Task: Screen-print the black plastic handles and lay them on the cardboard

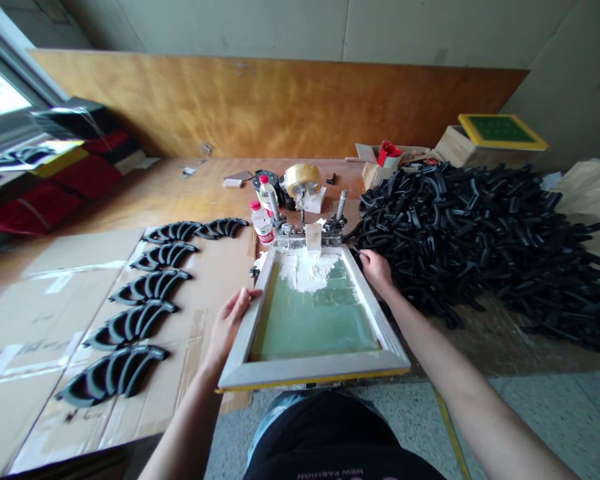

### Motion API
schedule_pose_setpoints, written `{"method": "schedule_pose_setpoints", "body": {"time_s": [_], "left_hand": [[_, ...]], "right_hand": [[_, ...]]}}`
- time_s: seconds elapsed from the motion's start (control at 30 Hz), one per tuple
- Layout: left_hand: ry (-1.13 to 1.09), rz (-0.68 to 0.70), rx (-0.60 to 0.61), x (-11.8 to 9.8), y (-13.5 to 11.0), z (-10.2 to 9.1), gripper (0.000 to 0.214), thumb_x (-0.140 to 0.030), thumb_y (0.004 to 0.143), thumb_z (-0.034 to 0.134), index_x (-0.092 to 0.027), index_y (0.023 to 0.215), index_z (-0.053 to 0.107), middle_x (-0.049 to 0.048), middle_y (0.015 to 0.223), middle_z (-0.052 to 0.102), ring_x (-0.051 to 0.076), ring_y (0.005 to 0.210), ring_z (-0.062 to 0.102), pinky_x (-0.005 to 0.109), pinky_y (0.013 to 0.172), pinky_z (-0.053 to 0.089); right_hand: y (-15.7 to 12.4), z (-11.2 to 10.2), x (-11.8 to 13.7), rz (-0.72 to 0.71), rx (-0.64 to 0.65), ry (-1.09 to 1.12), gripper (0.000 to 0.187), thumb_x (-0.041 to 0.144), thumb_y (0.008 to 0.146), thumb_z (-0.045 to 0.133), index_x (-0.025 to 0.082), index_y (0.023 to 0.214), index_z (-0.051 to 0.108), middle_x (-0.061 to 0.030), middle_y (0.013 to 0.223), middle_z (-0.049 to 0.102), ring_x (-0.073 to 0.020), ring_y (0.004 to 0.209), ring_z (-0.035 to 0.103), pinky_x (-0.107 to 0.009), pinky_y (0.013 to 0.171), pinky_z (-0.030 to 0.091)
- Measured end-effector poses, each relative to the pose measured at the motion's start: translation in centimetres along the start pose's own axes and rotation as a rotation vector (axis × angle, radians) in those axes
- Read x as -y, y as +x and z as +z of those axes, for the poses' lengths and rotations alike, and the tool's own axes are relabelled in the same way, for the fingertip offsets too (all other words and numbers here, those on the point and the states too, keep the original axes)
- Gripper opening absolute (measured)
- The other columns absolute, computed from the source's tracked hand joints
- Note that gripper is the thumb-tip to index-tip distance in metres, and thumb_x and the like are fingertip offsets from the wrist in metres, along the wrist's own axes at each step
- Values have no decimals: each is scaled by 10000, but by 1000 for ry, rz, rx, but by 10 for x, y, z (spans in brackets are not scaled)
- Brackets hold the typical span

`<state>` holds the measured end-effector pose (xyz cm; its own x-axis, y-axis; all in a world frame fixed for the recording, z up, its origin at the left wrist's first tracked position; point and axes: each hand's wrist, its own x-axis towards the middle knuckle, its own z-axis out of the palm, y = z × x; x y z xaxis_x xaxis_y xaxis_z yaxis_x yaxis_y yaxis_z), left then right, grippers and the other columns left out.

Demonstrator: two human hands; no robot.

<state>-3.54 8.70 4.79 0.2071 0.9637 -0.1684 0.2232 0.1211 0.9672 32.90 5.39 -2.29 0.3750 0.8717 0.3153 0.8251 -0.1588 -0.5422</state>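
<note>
A metal-framed printing screen (307, 371) with green mesh lies in front of me, hinged at its far end to a clamp (307, 233). White ink (307, 270) is smeared across the mesh's far part. My left hand (229, 323) grips the frame's left rail, fingers curled over its edge. My right hand (375, 269) rests closed on the right rail near the far corner, beside the black pile.
Rows of curved black plastic parts (137, 323) lie on cardboard (35, 327) to the left. A large heap of black parts (480, 227) fills the right. Bottles (264, 220), a tape roll (301, 177) and another yellow-framed screen (500, 130) stand further back.
</note>
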Motion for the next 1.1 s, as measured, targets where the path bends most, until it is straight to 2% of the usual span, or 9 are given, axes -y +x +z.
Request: {"method": "schedule_pose_setpoints", "body": {"time_s": [0.07,0.17,0.23,0.33,0.57,0.73,0.83,1.0,1.1], "left_hand": [[1,-96,72,29,-4,2,643,-635,744,637,-171,1188,654,20,792,684,146,620,573,244,541,432],[-8,-163,86,69,-1,11,846,-613,722,657,-180,1420,454,2,751,666,147,597,583,242,537,440],[31,-152,58,88,5,16,843,-603,738,639,-180,1437,432,7,761,662,161,638,610,253,571,466],[87,-129,40,102,10,18,759,-607,758,610,-185,1381,508,36,817,687,193,713,648,285,630,502],[90,-103,21,110,11,15,675,-597,762,610,-196,1304,585,86,972,732,258,888,684,352,758,540],[100,-117,63,116,12,16,685,-611,807,554,-208,1360,529,68,980,726,241,902,680,350,806,527],[79,-118,70,114,11,17,709,-619,808,549,-178,1362,517,84,995,719,245,910,673,350,804,522],[38,-141,71,103,8,17,753,-618,788,577,-139,1364,503,114,1034,709,246,901,669,326,740,521],[30,-154,78,99,7,17,750,-612,774,602,-140,1351,516,106,999,714,237,860,672,307,702,514]], "right_hand": [[16,-5,11,-9,-87,-27,350,181,907,555,82,1238,611,-153,1241,633,-204,1144,585,-338,1034,435],[35,10,51,-258,-64,-61,554,197,804,707,146,1331,543,-138,1403,508,-257,1278,468,-380,1102,370],[42,25,76,-366,70,-135,482,185,811,696,152,1274,567,-125,1302,577,-255,1223,491,-373,1048,402],[45,40,91,-358,256,-245,210,211,868,626,167,1073,631,-86,1044,674,-231,1025,580,-319,875,457],[18,48,92,-309,252,-373,142,121,862,511,139,947,624,-119,924,674,-223,907,578,-294,767,435],[-24,37,92,-715,383,-224,126,91,838,517,150,876,621,-93,880,643,-219,899,547,-307,763,428],[-26,23,87,-871,467,-117,94,105,833,553,161,855,625,-66,862,635,-196,875,550,-287,761,424],[-20,30,90,-705,342,-150,119,74,828,549,164,856,622,-67,889,630,-205,902,549,-293,753,436],[-35,35,91,-735,323,-171,148,59,830,535,155,882,635,-92,938,629,-231,963,546,-321,787,454]]}}
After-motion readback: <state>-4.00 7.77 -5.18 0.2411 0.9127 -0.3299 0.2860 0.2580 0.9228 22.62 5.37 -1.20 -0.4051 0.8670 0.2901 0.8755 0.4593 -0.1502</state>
